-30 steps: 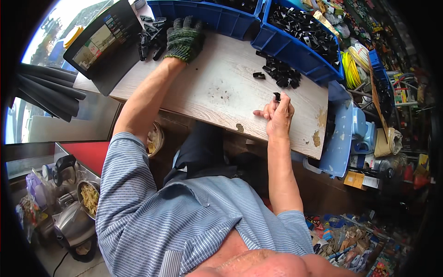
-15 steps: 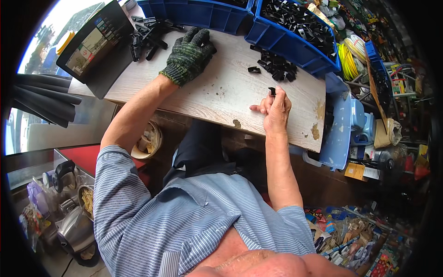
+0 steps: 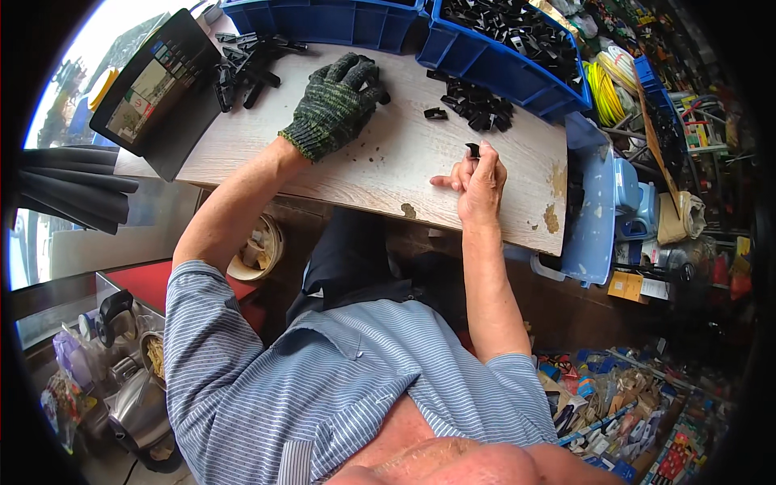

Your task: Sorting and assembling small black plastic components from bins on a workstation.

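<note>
My left hand [image 3: 338,107], in a dark green and black knitted glove, rests over the far middle of the table. Its fingers curl inward, and a dark edge shows beside them; what they hold, if anything, is hidden. Bare and nearer the table's right side, my right hand [image 3: 480,183] pinches a small black plastic clip [image 3: 473,150] between thumb and fingers. Just beyond it lies a loose pile of similar black plastic pieces [image 3: 482,109], with a single black piece [image 3: 436,114] a little apart to the left. Longer black parts [image 3: 246,69] are heaped left of the glove.
Two blue bins stand along the far edge; the right bin [image 3: 497,66] is full of black pieces, beside the left bin [image 3: 323,26]. A tablet [image 3: 145,93] leans at the table's [image 3: 380,182] left. Right of the table is a light blue tub [image 3: 588,210].
The view has shifted slightly, and the scene sits a little to the left. My gloved hand has turned a bit, with its fingers more to the right. My right hand keeps the clip.
</note>
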Demonstrator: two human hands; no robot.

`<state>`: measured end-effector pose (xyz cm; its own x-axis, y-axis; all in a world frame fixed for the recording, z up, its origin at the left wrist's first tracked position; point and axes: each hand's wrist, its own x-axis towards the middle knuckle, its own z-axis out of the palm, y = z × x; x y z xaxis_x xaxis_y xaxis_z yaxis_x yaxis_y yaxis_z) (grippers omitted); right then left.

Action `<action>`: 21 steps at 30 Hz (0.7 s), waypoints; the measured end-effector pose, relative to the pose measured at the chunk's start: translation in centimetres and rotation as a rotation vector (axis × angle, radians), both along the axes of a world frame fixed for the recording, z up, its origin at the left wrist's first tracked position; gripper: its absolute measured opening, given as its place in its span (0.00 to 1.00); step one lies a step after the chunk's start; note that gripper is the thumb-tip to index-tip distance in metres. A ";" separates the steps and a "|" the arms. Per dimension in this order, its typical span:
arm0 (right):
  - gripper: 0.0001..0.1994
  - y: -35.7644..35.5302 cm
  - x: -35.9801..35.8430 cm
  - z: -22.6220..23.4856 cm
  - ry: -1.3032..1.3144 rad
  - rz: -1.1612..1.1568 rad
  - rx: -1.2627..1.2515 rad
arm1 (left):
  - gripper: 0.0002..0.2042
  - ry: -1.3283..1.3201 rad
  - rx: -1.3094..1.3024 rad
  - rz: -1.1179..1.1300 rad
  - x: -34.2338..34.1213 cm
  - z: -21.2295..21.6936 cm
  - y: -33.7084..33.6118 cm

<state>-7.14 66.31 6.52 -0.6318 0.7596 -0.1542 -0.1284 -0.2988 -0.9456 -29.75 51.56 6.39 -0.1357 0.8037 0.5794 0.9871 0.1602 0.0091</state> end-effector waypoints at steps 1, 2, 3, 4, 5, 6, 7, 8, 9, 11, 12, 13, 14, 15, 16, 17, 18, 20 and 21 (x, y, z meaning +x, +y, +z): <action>0.20 0.1 0.1 0.0 0.016 0.010 0.004 | 0.14 0.001 -0.002 -0.004 -0.1 -0.2 0.1; 0.19 0.1 0.1 -0.1 0.032 0.020 0.009 | 0.15 -0.001 -0.022 0.018 -0.3 -0.5 0.2; 0.19 0.2 0.2 -0.2 0.030 0.018 0.010 | 0.15 -0.006 -0.041 0.041 -0.3 -0.4 0.3; 0.19 0.3 0.2 -0.3 0.032 0.012 0.007 | 0.15 -0.007 -0.040 0.038 -0.3 -0.3 0.4; 0.19 0.4 0.2 -0.4 0.035 0.007 0.005 | 0.15 -0.041 -0.013 0.077 -0.2 -0.2 0.4; 0.19 0.4 0.2 -0.4 0.034 0.005 0.003 | 0.15 -0.074 0.012 0.118 -0.1 0.0 0.4; 0.19 0.4 0.2 -0.4 0.038 0.012 -0.002 | 0.15 -0.074 0.010 0.117 -0.4 -0.1 0.3; 0.20 0.4 0.1 -0.4 0.043 0.019 -0.008 | 0.16 -0.081 0.033 0.196 -0.8 -0.2 0.2; 0.20 0.4 0.2 -0.3 0.041 0.016 -0.010 | 0.16 -0.089 0.055 0.273 -1.1 -0.3 0.0; 0.21 0.4 0.4 -0.3 0.048 0.024 -0.013 | 0.17 -0.091 0.083 0.316 -1.8 -0.4 -0.7; 0.21 0.4 0.4 -0.3 0.047 0.022 -0.015 | 0.17 -0.093 0.115 0.361 -2.2 -0.3 -1.1; 0.21 0.5 0.4 -0.4 0.042 0.025 -0.012 | 0.15 -0.093 0.117 0.383 -2.5 -0.1 -1.7; 0.21 0.5 0.4 -0.5 0.036 0.027 -0.010 | 0.15 -0.093 0.114 0.382 -2.9 -0.4 -1.9; 0.21 0.6 0.4 -0.5 0.036 0.031 -0.013 | 0.15 -0.167 0.005 0.393 -3.3 -0.7 -2.1; 0.21 0.8 0.5 -0.6 0.033 0.032 -0.007 | 0.15 -0.241 -0.104 0.403 -3.5 -1.0 -2.3; 0.21 0.8 0.5 -0.7 0.029 0.032 -0.001 | 0.15 -0.181 -0.040 0.366 -3.4 -1.5 -2.7; 0.21 0.7 0.4 -0.5 0.028 0.034 -0.005 | 0.15 -0.181 -0.044 0.369 -3.6 -2.0 -2.8; 0.21 0.3 0.2 -0.1 0.031 0.036 -0.002 | 0.15 0.039 0.143 0.302 -4.1 -2.7 -3.0; 0.21 0.3 0.3 -0.2 0.030 0.035 -0.004 | 0.15 0.037 0.141 0.301 -4.1 -2.8 -3.2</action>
<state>-6.87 66.65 6.31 -0.6621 0.7366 -0.1380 -0.1461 -0.3075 -0.9403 -33.86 48.40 3.64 -0.3314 0.6424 0.6910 0.8957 0.4443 0.0166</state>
